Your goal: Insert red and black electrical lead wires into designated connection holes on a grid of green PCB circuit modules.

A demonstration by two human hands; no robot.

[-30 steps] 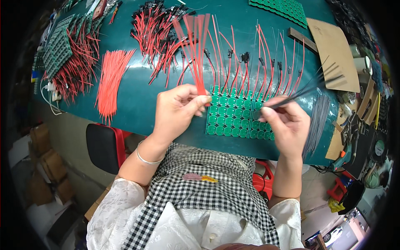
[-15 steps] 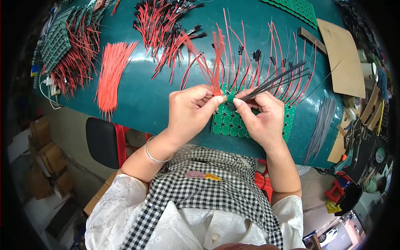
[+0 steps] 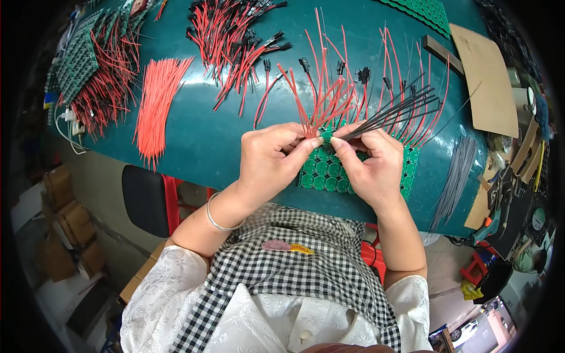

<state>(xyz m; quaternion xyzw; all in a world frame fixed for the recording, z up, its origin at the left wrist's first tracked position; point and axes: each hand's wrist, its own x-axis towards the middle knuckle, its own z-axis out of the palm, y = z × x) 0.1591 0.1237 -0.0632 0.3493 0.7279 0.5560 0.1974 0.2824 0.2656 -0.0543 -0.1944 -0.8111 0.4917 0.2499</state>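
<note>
My left hand (image 3: 272,154) is closed on a small bunch of red wires (image 3: 329,109) that fan out above the fingers. Closed likewise, my right hand (image 3: 372,159) grips a bunch of black wires (image 3: 397,112) pointing up and to the right. Both sets of fingertips meet over a green circuit board panel (image 3: 322,174) made of many small round boards. Along the panel's far side, red and black wires with black connectors (image 3: 363,75) stand up from it. The wire ends under my fingertips are hidden.
Loose red wires (image 3: 160,109) lie in a pile at left, with red-black connector leads (image 3: 226,44) behind. Wired green panels (image 3: 79,67) are stacked far left. Black wires (image 3: 454,179) lie at right, near a cardboard sheet (image 3: 485,82) and a dark bar (image 3: 442,54). A chair (image 3: 150,200) stands below the table edge.
The red wires in my left hand have swung to the right and spread out. Both hands stay almost in place over the panel.
</note>
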